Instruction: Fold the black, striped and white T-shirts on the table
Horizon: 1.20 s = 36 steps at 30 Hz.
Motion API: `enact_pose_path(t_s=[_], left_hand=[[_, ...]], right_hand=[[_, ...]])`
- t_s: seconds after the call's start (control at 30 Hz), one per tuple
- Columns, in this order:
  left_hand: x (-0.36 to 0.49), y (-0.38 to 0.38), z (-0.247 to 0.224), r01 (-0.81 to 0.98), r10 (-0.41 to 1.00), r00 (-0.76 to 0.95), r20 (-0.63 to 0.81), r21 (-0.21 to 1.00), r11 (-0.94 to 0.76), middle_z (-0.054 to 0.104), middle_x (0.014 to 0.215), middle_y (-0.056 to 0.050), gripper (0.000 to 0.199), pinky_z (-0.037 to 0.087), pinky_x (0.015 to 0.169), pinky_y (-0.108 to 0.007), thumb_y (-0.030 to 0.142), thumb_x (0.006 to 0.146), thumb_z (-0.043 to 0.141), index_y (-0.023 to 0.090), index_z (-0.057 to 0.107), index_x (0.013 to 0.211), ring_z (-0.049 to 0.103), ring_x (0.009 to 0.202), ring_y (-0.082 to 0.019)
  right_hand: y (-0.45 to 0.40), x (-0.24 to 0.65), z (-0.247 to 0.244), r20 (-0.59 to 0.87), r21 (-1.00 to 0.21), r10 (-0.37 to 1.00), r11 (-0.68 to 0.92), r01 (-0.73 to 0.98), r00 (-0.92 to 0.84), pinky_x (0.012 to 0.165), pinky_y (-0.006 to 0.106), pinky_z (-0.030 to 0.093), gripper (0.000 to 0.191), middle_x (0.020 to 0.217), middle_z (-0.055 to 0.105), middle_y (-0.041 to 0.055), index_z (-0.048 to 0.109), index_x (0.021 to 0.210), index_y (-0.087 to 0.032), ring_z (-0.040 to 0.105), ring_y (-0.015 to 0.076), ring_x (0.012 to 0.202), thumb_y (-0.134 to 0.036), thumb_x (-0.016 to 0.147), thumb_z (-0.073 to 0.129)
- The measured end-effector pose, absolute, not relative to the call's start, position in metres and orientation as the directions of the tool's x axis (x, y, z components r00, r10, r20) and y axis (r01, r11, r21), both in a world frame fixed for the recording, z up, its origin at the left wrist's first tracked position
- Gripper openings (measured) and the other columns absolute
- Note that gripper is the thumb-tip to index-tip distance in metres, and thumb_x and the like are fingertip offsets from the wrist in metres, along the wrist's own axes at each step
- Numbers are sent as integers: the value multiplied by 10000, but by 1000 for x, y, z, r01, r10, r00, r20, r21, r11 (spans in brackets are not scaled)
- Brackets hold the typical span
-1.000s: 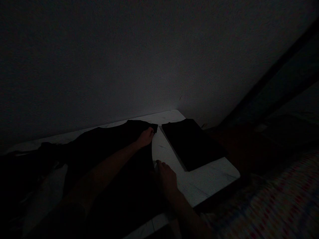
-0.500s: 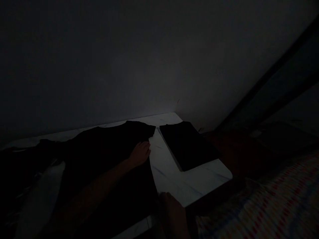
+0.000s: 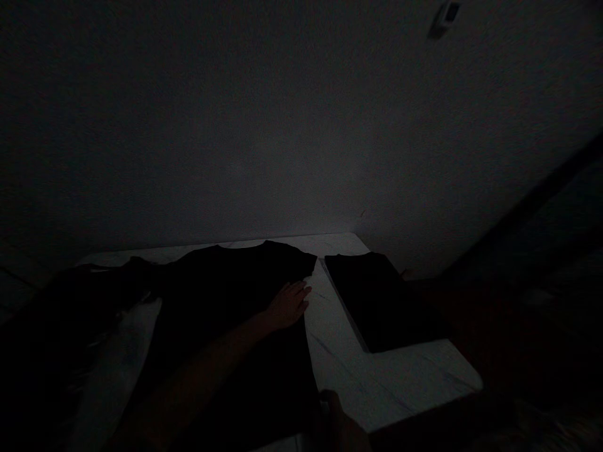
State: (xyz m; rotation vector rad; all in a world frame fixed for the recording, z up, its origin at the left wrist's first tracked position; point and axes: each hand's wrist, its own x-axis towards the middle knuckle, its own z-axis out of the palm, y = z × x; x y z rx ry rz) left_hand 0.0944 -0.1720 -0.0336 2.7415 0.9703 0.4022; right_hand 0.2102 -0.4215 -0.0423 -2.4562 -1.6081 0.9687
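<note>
A black T-shirt [image 3: 226, 276] is spread over a white marble-patterned table [image 3: 409, 376], its neckline toward the wall. My left hand [image 3: 287, 306] lies flat on the shirt's right side below the sleeve, fingers stretched out past the edge onto the tabletop. At the shirt's lower right corner, near the hem, my right hand [image 3: 342, 424] is curled closed on the fabric; the dark hides most of its fingers. To the right of the shirt lies a folded black garment [image 3: 381, 304] with a thin grey edge along its left side.
A plain grey wall [image 3: 264, 150] rises behind the table. Left of the shirt is a heap of dark cloth [image 3: 56, 339]. The table's rounded corner [image 3: 478, 382] is at the right, with dark floor beyond. A small device [image 3: 451, 12] is on the wall, high up.
The view has shifted, so the table and shirt appear lower and further right. Both hands keep nearly the same places on the shirt, and the left fingers look a little more spread.
</note>
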Motion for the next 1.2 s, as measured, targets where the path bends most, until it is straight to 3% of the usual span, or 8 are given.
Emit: enact_pose_path(t_s=[0.17, 0.33, 0.5, 0.67, 0.83, 0.9, 1.03, 1.2], left_hand=[[53, -151, -38, 624, 673, 717, 181, 264, -736, 441, 1585, -113, 499, 268, 1222, -504, 385, 1055, 348, 214, 429, 1517, 364, 1485, -251], [23, -85, -32, 695, 726, 664, 176, 211, -687, 453, 1574, -131, 500, 272, 1216, -503, 370, 1052, 322, 173, 477, 1485, 359, 1490, -262], [42, -17, -20, 696, 711, 678, 188, 147, -703, 481, 1547, -155, 473, 329, 1184, -490, 323, 1049, 304, 147, 512, 1436, 405, 1458, -272], [71, 21, -30, 677, 693, 695, 192, 151, -720, 559, 1470, -148, 396, 358, 1162, -459, 289, 1023, 382, 162, 594, 1332, 483, 1391, -269], [80, 29, -54, 686, 709, 682, 178, 181, -705, 419, 1597, -123, 567, 254, 1196, -535, 524, 1010, 407, 216, 492, 1479, 347, 1479, -338], [80, 28, -60, 697, 722, 668, 177, 191, -692, 341, 1642, -100, 663, 182, 1209, -562, 638, 991, 363, 263, 431, 1533, 259, 1515, -370], [79, 24, -57, 722, 756, 648, 93, 239, -649, 286, 1663, -106, 786, 137, 1207, -586, 765, 932, 339, 304, 374, 1568, 197, 1529, -411], [85, 22, -42, 750, 771, 637, 8, 225, -622, 286, 1656, -151, 848, 181, 1189, -615, 799, 896, 380, 277, 386, 1564, 216, 1515, -445]], right_hand=[[-406, 226, -29, -442, -415, 875, -396, 819, 199, 760, 309, 518, 329, 1090, 779, 72, 616, 1266, -280, 748, 261, 975, -353, 970, 492], [-311, 248, 5, -133, -451, 974, -223, 864, 182, 850, 279, 489, 384, 1192, 737, 104, 642, 1292, -219, 709, 223, 1058, -305, 1008, 400], [-160, 264, 23, 37, -308, 976, -192, 932, 213, 853, 265, 459, 327, 1106, 747, 99, 722, 1118, -200, 690, 210, 1037, -270, 1024, 416], [-76, 267, 12, 111, -198, 960, -233, 952, 258, 932, 335, 444, 360, 1206, 694, 174, 636, 1304, -135, 609, 266, 1153, -253, 1015, 456], [-59, 268, -3, 169, -91, 957, -224, 970, 237, 979, 425, 414, 256, 1195, 682, 200, 727, 1062, -140, 470, 360, 1295, -302, 973, 550], [-57, 273, -7, 187, -126, 950, -229, 965, 250, 922, 385, 433, 217, 1128, 710, 174, 716, 1012, -160, 543, 329, 1220, -282, 974, 541], [-57, 286, -15, 176, -403, 915, -269, 875, 363, 698, 283, 436, 242, 890, 740, 91, 625, 1122, -165, 687, 222, 821, -268, 1017, 433], [-62, 299, -25, 213, -525, 889, -246, 815, 405, 672, 272, 438, 314, 891, 753, 88, 561, 1261, -158, 713, 231, 827, -281, 983, 482]])
